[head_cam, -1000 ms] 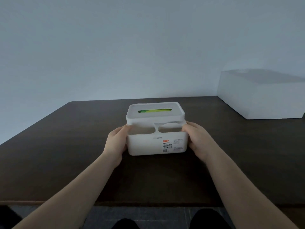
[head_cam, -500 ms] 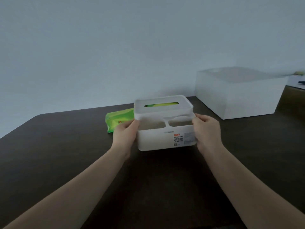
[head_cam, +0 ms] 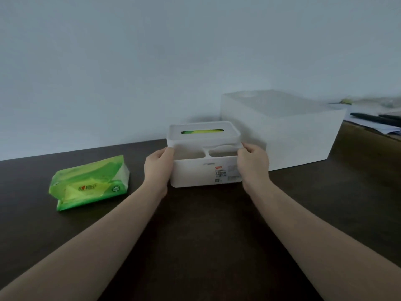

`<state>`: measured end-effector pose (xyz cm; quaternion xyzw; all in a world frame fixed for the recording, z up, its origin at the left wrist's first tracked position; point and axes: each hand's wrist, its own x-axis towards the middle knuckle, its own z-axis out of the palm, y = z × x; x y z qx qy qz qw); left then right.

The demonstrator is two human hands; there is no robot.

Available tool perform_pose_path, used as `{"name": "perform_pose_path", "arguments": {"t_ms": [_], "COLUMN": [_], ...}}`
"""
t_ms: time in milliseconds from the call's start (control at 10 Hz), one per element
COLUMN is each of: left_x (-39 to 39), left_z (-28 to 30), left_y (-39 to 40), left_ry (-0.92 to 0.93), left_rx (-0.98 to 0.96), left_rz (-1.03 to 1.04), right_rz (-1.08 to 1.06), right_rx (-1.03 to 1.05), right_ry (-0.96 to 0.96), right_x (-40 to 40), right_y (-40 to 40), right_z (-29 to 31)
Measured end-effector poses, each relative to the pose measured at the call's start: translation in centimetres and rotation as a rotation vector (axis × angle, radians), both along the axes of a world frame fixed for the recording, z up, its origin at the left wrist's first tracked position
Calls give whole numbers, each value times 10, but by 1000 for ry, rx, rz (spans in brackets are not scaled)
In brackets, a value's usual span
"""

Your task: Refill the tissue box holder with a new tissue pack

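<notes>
A white tissue box holder (head_cam: pixel 205 172) stands on the dark table, with a label on its front and two open compartments behind the front wall. Its lid (head_cam: pixel 204 133) has a slot showing green and yellow inside. My left hand (head_cam: pixel 158 168) grips the holder's left side and my right hand (head_cam: pixel 252 165) grips its right side. A green tissue pack (head_cam: pixel 89 183) lies flat on the table to the left, apart from my left hand.
A large white box (head_cam: pixel 282 131) stands right behind the holder, to the right, against the pale wall. Papers and dark objects (head_cam: pixel 375 119) lie at the far right. The dark table (head_cam: pixel 206 235) stretches toward me between my forearms.
The holder, held in both hands, has shifted right, toward the large white box. The green pack, hidden at first, now lies fully in view at the left.
</notes>
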<state>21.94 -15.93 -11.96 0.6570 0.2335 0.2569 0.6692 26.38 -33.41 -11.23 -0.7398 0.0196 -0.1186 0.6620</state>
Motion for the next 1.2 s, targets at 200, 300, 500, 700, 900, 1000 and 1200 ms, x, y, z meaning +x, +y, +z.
{"name": "perform_pose_path", "arguments": {"t_ms": [200,300,500,700,900,1000,1200], "left_x": [30,45,65,68,65,62,62], "left_z": [-1,0,5,-8,-16,-16,-11], "left_y": [7,8,9,1,0,1,3], "left_ry": [13,-3,-11,-43,-17,-6,34], "left_rx": [4,0,75,194,360,380,273], "left_rz": [-15,-16,15,113,71,53,84], "right_rz": [14,-1,-21,-61,-135,-142,-44], "right_rx": [-29,-17,-5,-26,-151,-268,-315], "right_ry": [16,46,56,20,-20,-80,-227], "right_x": [32,46,73,90,87,69,44], "right_y": [9,16,31,37,35,36,18], "right_z": [-1,1,4,1,1,2,43]}}
